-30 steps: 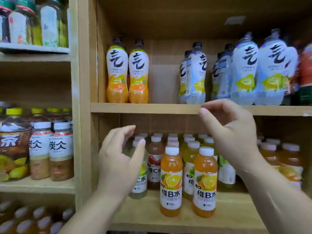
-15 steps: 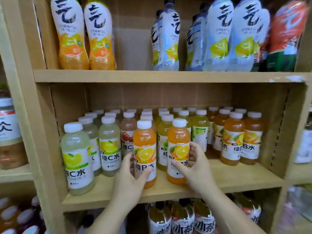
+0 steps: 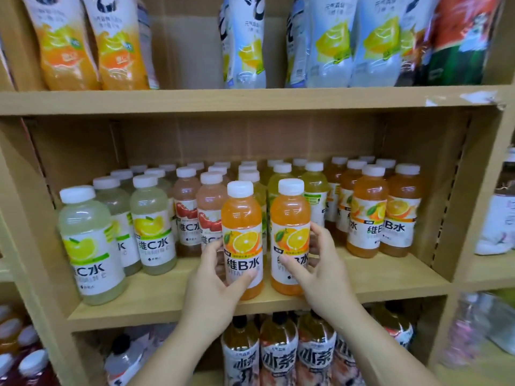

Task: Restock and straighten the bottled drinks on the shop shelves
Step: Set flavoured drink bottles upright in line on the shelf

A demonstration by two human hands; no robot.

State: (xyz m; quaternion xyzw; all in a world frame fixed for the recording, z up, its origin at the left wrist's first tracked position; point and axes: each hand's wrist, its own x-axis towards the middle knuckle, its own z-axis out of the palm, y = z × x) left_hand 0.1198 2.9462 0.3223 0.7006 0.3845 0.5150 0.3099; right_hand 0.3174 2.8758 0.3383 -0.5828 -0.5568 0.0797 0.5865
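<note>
The left hand [image 3: 214, 285] wraps its thumb across the white label and its fingers round the far side of a small orange drink bottle with a white cap [image 3: 242, 235], gripping it low on the body. The right hand [image 3: 320, 274] clasps a second orange white-capped bottle [image 3: 290, 232] the same way, thumb on the label, fingers curled behind. Both bottles stand upright, side by side, at the front edge of the light wooden middle shelf [image 3: 390, 285]. Pale yellow-green bottles [image 3: 89, 246] stand to the left, more orange bottles [image 3: 384, 213] to the right, pink ones [image 3: 206, 207] behind.
</note>
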